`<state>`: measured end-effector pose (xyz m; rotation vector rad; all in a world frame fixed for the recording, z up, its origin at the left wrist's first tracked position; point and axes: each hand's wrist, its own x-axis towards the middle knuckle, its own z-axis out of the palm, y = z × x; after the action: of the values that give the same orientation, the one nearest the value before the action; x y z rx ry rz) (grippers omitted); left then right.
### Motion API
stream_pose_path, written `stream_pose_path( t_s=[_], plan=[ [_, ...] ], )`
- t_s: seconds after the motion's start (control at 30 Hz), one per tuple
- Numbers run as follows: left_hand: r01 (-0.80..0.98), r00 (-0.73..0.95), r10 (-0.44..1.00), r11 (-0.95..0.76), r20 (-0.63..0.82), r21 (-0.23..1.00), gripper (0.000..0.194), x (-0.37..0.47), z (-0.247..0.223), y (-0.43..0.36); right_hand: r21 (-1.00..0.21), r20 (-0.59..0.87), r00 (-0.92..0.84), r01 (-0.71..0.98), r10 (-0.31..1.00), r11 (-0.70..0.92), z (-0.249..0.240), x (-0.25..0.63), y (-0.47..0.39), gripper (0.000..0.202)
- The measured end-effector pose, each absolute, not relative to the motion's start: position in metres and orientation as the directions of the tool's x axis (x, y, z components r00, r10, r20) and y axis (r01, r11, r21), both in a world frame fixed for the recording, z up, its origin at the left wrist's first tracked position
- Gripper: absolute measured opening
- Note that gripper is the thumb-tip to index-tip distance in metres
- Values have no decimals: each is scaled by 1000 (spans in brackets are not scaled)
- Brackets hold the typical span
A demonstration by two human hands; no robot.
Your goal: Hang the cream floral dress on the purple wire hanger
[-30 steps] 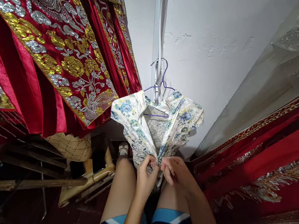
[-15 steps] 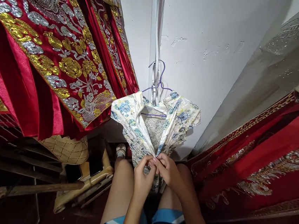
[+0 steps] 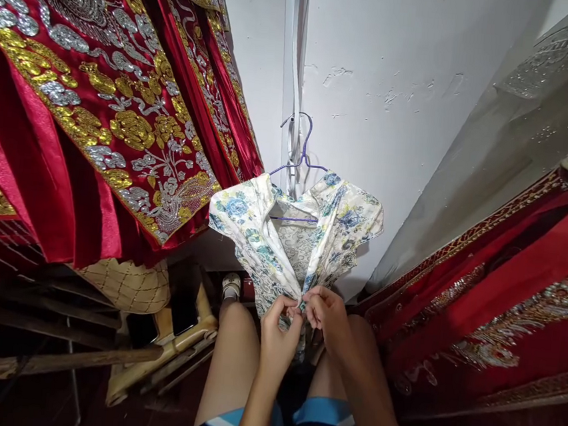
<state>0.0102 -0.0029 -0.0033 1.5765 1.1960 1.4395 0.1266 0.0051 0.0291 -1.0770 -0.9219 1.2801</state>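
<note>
A white floral dress (image 3: 272,255) with blue flowers and short sleeves hangs on a purple wire hanger (image 3: 306,149) against the wall. Its front is open in a V down to my fingers. My left hand (image 3: 281,323) pinches the left front edge at the bottom of the V. Close beside it, my right hand (image 3: 325,311) pinches the right front edge with curled fingers. The fingertips of both hands nearly meet there. Any button or fastener between them is too small to make out. The lower part of the dress drops between my knees, partly hidden by my hands.
Red garments with gold and silver embroidery (image 3: 136,128) hang at left. More red beaded clothing (image 3: 495,314) and a clear plastic cover (image 3: 475,158) stand at right. A bamboo chair (image 3: 164,355) is at lower left. White straps (image 3: 293,60) run down the wall (image 3: 381,41).
My right hand has shifted slightly right, its fingers now more curled and a little apart from the left. My left hand has moved slightly right, still pinching the cloth.
</note>
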Motion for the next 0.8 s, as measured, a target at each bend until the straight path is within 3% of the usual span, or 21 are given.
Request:
stream_pose_path(
  t_s=[0.2, 0.43, 0.57, 0.7, 0.8],
  plan=[
    [230, -31, 921, -372, 388, 899, 10, 31, -7, 3, -901, -100, -21, -422, 995, -99, 82, 152, 40, 25],
    [247, 19, 915, -394, 403, 885, 14, 49, -15, 10, -857, 77, -69, -515, 995, 31, 188, 167, 99, 11],
    [283, 100, 915, -402, 390, 871, 12, 38, -14, 16, -847, 161, -54, -520, 985, 110, 205, 162, 103, 13],
    [259, 169, 879, -475, 445, 841, 7, 15, 30, 40, -858, 267, 10, -453, 964, 243, 185, 154, 91, 10],
    [302, -11, 757, -621, 654, 723, 18, 2, 94, 67, -867, 301, 60, -399, 952, 299, 179, 149, 85, 11]
  ],
)
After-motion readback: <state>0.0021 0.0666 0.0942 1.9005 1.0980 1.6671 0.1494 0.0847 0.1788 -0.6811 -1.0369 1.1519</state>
